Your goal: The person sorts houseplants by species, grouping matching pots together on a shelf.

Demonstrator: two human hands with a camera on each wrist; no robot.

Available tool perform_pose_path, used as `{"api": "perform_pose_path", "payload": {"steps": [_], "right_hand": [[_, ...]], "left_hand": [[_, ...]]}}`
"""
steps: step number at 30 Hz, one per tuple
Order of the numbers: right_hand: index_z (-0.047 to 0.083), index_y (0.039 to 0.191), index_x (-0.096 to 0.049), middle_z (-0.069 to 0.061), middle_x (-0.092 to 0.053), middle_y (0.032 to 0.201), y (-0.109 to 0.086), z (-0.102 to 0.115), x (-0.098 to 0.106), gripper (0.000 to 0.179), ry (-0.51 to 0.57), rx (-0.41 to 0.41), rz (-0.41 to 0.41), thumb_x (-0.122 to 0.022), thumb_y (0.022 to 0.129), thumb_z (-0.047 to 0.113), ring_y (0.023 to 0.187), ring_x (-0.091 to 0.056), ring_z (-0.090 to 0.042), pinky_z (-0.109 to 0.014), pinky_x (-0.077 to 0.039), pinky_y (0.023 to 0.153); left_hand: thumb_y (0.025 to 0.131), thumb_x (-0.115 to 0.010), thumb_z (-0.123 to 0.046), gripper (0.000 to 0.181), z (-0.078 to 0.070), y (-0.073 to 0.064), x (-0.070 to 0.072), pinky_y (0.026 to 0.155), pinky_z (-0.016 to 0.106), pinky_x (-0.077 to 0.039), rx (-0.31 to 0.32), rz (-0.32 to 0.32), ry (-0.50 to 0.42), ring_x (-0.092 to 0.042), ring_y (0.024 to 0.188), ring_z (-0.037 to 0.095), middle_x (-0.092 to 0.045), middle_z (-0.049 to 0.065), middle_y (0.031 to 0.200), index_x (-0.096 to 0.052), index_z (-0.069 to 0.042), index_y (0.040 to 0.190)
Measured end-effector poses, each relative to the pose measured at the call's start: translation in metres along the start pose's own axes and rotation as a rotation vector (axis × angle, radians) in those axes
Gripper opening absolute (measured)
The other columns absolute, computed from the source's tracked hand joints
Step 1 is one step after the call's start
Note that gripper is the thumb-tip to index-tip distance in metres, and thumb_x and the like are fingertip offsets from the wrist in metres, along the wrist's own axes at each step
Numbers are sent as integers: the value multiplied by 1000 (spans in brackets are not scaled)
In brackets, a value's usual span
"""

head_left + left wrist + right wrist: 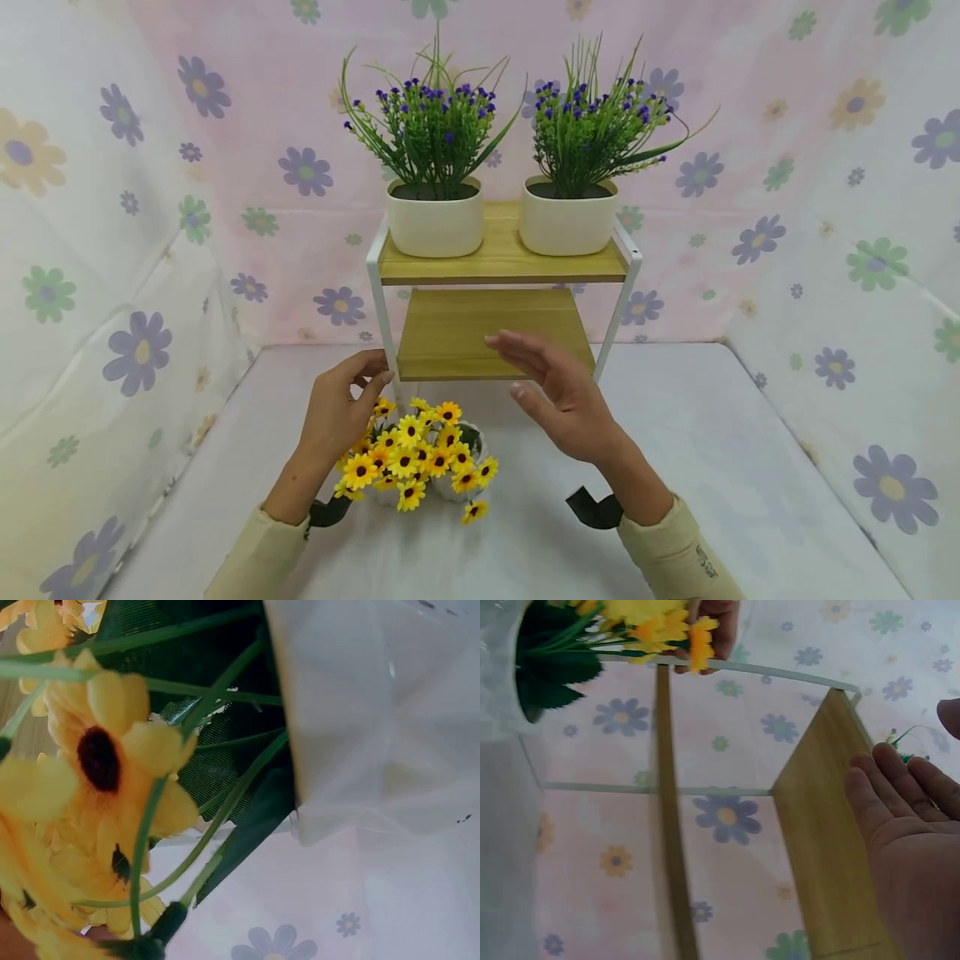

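Note:
A two-tier shelf (491,335) with wooden boards and a white frame stands in front of me. My left hand (341,408) holds its left post near the lower board, thumb and fingers on the frame; part of the grip is hidden. My right hand (566,400) is raised before the lower board's right side, fingers straight and holding nothing. Yellow artificial daisies (408,458) in white pots (456,487) stand low in front of the shelf, beside the left hand. The left wrist view shows a daisy (97,757) and a white pot (360,727) close up.
On the top board sit two cream planters, the left planter (435,223) and the right planter (567,221), with tall grass and purple flowers. A white cloth (720,467) covers the table. Flower-print sheets (300,233) hang behind and at both sides.

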State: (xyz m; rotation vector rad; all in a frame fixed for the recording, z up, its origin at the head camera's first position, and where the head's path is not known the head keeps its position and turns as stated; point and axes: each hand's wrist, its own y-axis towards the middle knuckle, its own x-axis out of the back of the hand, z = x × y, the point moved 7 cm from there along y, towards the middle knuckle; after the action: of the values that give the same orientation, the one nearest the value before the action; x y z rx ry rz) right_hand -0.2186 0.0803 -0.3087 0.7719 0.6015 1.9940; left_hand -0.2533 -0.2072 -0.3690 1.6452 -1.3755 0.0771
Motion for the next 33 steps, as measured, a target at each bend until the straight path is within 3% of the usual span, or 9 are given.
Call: {"api": "perform_pose_path", "payload": {"steps": [8, 15, 25, 33], "right_hand": [[0, 152, -49, -21, -57, 151, -12, -37, -10, 53, 37, -84, 54, -54, 101, -15, 141, -55, -37, -44, -44, 117], [-4, 151, -48, -23, -58, 148, -20, -59, -22, 47, 86, -126, 181, -51, 105, -11, 138, -56, -42, -48, -46, 116], [8, 159, -43, -13, -48, 160, -32, -82, -42, 69, 6, -233, 428, -55, 95, -14, 150, -46, -27, -46, -37, 123], [14, 162, -38, -2, -43, 163, -40, -107, -56, 76, -113, -335, 517, -68, 93, 5, 152, -41, -30, -46, -32, 126]], "left_hand": [[99, -74, -4, 23, -1, 0, 2, 75, 25, -56, -12, -9, -3, -73, 91, 18, -79, 5, 106, -74, -7, 122], [100, -74, -5, 23, -1, 0, 1, 73, 26, -55, -7, -2, -1, -72, 89, 18, -79, 5, 106, -74, -7, 122], [100, -74, -6, 23, 2, -2, 0, 68, 27, -54, -7, -5, -7, -72, 88, 17, -79, 4, 105, -75, -8, 123], [99, -74, -5, 23, 1, -1, 1, 64, 26, -53, -13, -6, -7, -71, 86, 18, -79, 5, 103, -75, -7, 122]]}}
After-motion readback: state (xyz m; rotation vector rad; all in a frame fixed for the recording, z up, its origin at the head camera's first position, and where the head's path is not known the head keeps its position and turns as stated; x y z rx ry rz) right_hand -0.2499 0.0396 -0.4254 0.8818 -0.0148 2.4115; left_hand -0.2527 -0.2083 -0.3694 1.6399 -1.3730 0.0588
